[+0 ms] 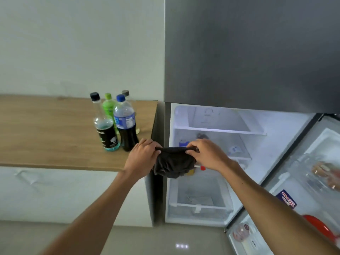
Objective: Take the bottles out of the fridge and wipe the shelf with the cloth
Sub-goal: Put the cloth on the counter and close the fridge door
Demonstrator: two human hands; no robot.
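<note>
A dark grey cloth (173, 162) hangs between both hands in front of the open fridge. My left hand (142, 158) pinches its left top corner and my right hand (206, 153) grips the right top corner. Several bottles stand on the wooden counter (46, 135) to the left: a black-capped bottle (106, 129), a green bottle (108, 107), a blue-capped cola bottle (126, 124) and a grey-capped one (127, 94) behind. The fridge's top glass shelf (219, 130) is bare. The shelf below (239, 157) holds small items, partly hidden by my hands.
The fridge door (303, 181) stands open at the right, its racks holding eggs, a carton and a red item. A clear drawer (198, 196) sits at the fridge bottom. The grey freezer door (248, 52) is closed above. White cabinet fronts lie under the counter.
</note>
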